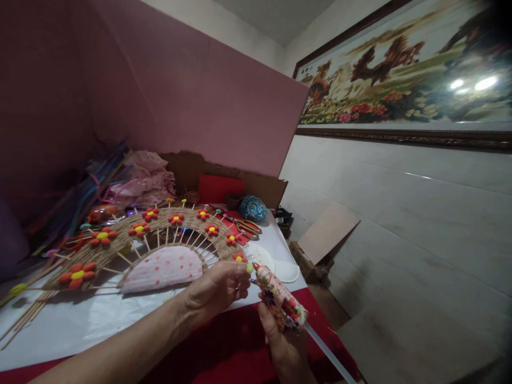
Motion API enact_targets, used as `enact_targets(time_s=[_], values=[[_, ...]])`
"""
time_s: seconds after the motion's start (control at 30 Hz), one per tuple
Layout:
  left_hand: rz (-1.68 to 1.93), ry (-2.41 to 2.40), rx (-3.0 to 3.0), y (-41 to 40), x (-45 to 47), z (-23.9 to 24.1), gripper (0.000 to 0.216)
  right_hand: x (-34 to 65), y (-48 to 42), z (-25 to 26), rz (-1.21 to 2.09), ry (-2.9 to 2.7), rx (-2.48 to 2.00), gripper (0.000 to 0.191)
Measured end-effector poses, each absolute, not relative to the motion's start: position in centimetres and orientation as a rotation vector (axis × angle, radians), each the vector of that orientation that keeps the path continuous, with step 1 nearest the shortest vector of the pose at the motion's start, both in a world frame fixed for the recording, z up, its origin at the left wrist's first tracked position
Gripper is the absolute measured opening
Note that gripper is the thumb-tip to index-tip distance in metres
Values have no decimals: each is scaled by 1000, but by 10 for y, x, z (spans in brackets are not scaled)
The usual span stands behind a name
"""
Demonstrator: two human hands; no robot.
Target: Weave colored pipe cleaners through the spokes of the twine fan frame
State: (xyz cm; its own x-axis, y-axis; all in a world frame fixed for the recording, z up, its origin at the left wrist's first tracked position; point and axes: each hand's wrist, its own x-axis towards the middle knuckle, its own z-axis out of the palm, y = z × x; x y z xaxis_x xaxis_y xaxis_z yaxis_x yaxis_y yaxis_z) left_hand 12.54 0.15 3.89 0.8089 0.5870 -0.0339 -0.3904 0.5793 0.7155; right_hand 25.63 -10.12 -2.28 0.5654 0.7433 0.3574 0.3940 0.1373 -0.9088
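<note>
My right hand (280, 336) is wrapped round a hot glue gun (282, 296) covered in flowered material, with a long clear glue stick (328, 349) coming out of its back end. Between the fingertips of my left hand (218, 285) is a small pale yellow-green piece (250, 268), close to the gun's nozzle; whether they touch I cannot tell. Left of my hands lies a woven half-ring fan (160, 221) with thin sticks and several red flowers with yellow centres (138, 229). Its inner half-circle is white cloth with pink dots (166, 269).
Scissors (248, 228), a blue yarn ball (253, 208) and white paper plates (286, 272) stand towards the table's right edge. Pink plastic bags (144, 176) are heaped at the back left. A cardboard strip (264, 189) and pink board (208, 101) rise behind.
</note>
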Motion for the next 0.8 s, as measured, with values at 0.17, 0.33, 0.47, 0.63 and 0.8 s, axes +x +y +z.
enact_targets(time_s=[0.17,0.33,0.47,0.63,0.8], values=[[575,259,794,0,127,39,9,248,-96,-28,251,-918,-1483,46],[587,271,771,0,126,39,8,240,-98,-33,273,-887,-1471,56],[584,269,763,0,125,42,10,236,-103,-34,376,-926,-1476,53],[589,272,737,1,125,46,10,242,-106,-35,339,-944,-1516,55],[600,295,728,1,124,45,8,258,-108,-37,147,-1083,-1537,46]])
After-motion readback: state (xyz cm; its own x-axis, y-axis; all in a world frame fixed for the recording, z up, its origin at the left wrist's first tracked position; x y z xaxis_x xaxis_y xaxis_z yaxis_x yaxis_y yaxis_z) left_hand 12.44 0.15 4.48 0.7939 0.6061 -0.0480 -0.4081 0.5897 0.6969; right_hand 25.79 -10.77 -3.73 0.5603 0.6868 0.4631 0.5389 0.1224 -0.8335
